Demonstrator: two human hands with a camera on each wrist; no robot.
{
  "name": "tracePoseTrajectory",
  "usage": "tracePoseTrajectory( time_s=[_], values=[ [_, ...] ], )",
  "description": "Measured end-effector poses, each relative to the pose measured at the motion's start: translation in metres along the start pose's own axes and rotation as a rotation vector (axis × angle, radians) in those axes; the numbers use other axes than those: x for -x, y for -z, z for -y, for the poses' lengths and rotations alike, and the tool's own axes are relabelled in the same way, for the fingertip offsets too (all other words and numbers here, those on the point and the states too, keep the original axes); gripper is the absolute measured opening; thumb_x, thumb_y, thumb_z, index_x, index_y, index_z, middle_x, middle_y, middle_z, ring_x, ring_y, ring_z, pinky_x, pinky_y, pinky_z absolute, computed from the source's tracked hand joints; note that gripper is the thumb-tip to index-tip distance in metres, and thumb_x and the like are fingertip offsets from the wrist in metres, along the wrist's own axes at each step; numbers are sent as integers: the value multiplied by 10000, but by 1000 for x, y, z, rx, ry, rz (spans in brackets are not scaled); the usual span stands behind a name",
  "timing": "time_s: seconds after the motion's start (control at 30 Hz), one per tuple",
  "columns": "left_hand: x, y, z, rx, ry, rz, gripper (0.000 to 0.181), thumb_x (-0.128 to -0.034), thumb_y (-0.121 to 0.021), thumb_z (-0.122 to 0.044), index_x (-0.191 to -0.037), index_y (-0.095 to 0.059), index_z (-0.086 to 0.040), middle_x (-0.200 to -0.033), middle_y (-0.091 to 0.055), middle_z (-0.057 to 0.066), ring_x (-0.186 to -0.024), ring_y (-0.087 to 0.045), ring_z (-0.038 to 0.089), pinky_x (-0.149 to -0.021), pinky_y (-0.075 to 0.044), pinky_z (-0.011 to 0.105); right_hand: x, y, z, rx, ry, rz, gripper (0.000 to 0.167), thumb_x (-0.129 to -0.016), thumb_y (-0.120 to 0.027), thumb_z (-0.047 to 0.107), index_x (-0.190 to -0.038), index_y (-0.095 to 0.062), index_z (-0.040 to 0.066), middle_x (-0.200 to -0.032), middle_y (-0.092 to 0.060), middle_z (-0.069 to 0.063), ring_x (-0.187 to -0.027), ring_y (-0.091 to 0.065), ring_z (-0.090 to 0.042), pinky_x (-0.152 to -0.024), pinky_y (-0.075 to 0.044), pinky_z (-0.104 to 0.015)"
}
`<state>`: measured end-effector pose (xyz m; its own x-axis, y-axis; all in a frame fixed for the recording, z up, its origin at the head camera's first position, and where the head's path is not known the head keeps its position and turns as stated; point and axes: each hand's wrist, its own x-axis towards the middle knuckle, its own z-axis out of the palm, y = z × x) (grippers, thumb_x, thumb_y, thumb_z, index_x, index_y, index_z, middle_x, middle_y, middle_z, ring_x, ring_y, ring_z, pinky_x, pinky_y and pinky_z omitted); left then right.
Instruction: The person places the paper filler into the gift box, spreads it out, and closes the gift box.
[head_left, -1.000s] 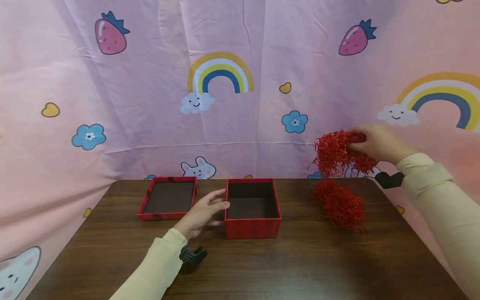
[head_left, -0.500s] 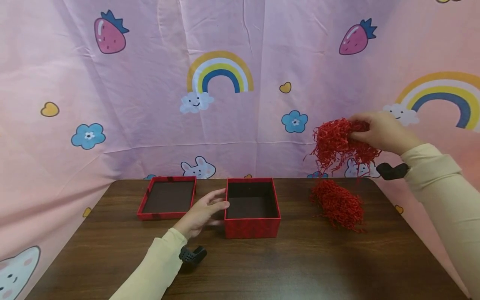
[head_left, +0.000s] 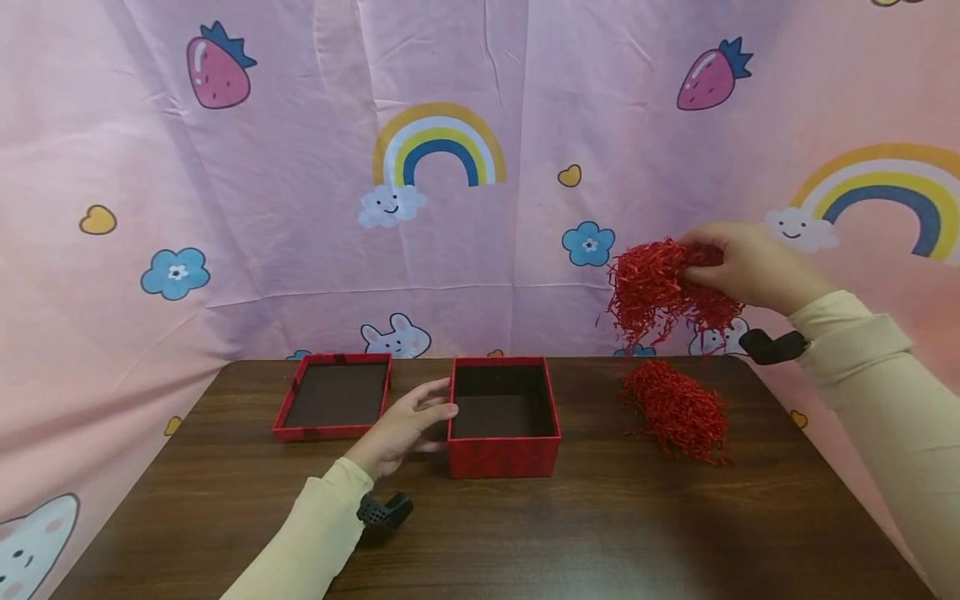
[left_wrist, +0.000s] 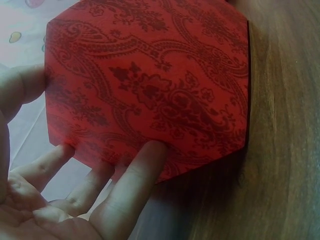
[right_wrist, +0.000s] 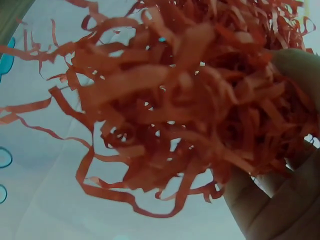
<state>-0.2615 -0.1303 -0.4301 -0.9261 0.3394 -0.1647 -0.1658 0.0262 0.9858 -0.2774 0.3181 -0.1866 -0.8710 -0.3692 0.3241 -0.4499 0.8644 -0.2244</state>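
Note:
A red patterned box [head_left: 504, 457] with a dark inside stands lidless on the wooden table. My left hand [head_left: 405, 427] is at its left wall; the thumb lies at the top rim while the other fingers touch the outside, with fingertips [left_wrist: 156, 150] visible against the paisley pattern in the left wrist view. Held up above the table's far right is a clump of red shredded paper [head_left: 647, 287], gripped between thumb and fingers of my right hand [head_left: 750, 265]. Loose curly strips hang from it in the right wrist view. Below lies a second heap of red shredded paper [head_left: 675, 412].
The red box lid [head_left: 337, 396] lies upturned left of the box, its dark inside facing up. Behind the dark wooden table [head_left: 600, 533] hangs a pink cloth [head_left: 300, 167] printed with rainbows and strawberries. Black wrist cameras sit at both sleeves.
My right hand rises with the clump of shredded paper, then shifts slightly left. The left hand, the box, the lid and the heap on the table keep their places.

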Motion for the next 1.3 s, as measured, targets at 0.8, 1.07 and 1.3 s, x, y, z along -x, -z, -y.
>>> tracePoseTrajectory(
  time_s=[0.8,1.07,1.3],
  values=[
    [-1,2,3,6,-9,29,715,-990,-701,-247,-1604,-343,-165,-1614,-351,231,-1437,-426,426,-999,-522,616,-22,-43,81,-106,193,5,312,-921,-759,36,-1231,-724,43,-1138,-733,-107,-1047,-682,-273,-907,-574,-494],
    [-1,2,5,8,-2,26,697,-990,-705,-253,-1593,-363,-182,-1587,-388,218,-1425,-439,421,-994,-532,602,-35,-62,112,-109,230,66,290,-926,-783,105,-1211,-737,86,-1110,-726,-42,-989,-651,-203,-876,-584,-416],
    [-1,1,3,11,-4,21,694,-990,-706,-244,-1593,-368,-182,-1541,-431,218,-1413,-454,405,-963,-561,569,-47,-89,130,-134,264,114,315,-931,-770,101,-1244,-733,79,-1141,-722,-59,-1027,-668,-209,-916,-582,-403]
  ],
)
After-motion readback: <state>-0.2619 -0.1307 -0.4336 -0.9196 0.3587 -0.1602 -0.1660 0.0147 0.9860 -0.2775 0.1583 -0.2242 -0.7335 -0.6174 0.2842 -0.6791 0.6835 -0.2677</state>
